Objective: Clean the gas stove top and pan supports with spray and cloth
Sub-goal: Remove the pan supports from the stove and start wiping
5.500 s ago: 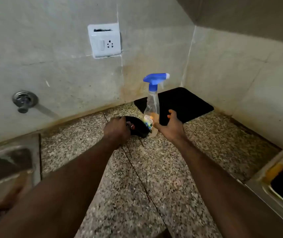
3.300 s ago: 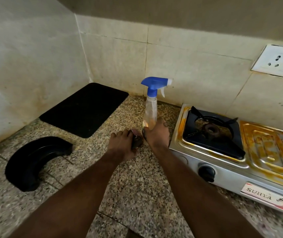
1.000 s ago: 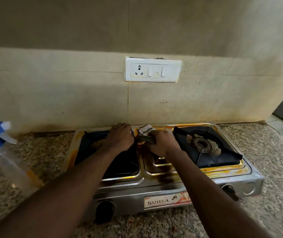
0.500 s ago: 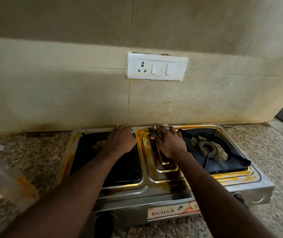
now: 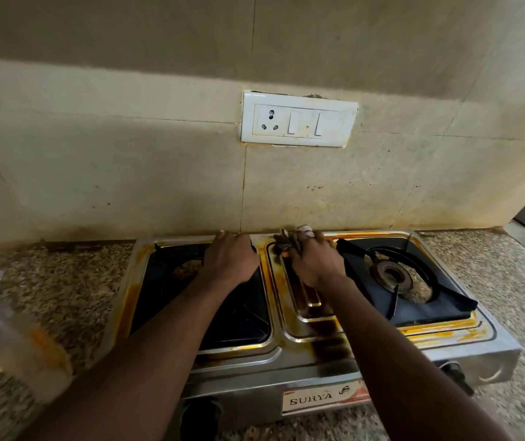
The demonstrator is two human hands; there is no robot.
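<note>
Clenched on the bunched cloth (image 5: 287,244), your right hand (image 5: 316,262) has reached the stove's (image 5: 248,364) back rim — scrubbing's begun — left hand (image 5: 230,261) steadying the pan support (image 5: 242,319), its grip unclear.

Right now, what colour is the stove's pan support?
The pan support is black, in the head view.

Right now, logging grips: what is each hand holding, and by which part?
Right hand grips a cloth bunched under its fingers; left hand lies on the left pan support, grip unclear.
</note>
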